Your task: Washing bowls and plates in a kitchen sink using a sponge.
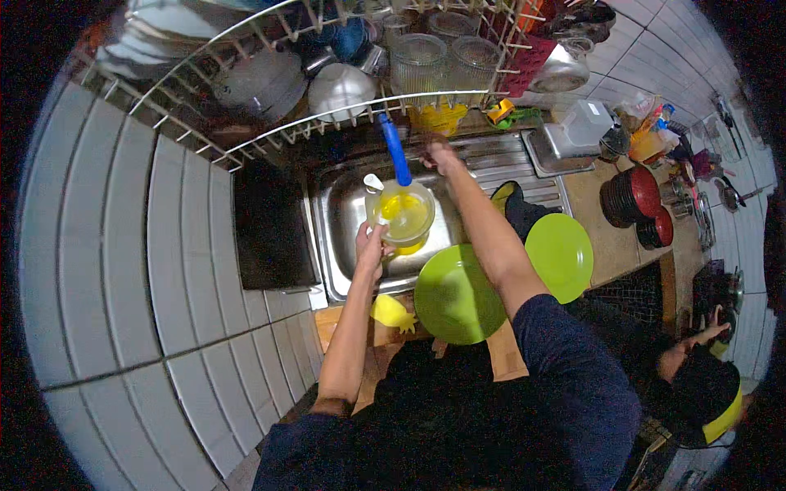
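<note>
My left hand (pixel 370 247) grips the rim of a clear plastic bowl (pixel 417 228) above the sink. Something yellow shows in or through it. A blue tube (pixel 396 150) comes down from the tap area to the bowl's far rim, and a white handle-like piece (pixel 373 181) sits beside that rim. Behind the sink, right of the tube, my right hand (pixel 439 154) is blurred with its fingers curled; whether it holds anything is hidden. The stainless steel sink (pixel 344 245) lies under the bowl. A green plate (pixel 457 297) rests at its front edge.
Overhead hangs a wire dish rack (pixel 362 110) with glasses and bowls. A yellow pineapple-shaped sponge (pixel 391 312) lies front left. To the right are a second green plate (pixel 560 258), a dark cloth item (pixel 525 208), stacked red-and-black bowls (pixel 632 193) and another person (pixel 700 380).
</note>
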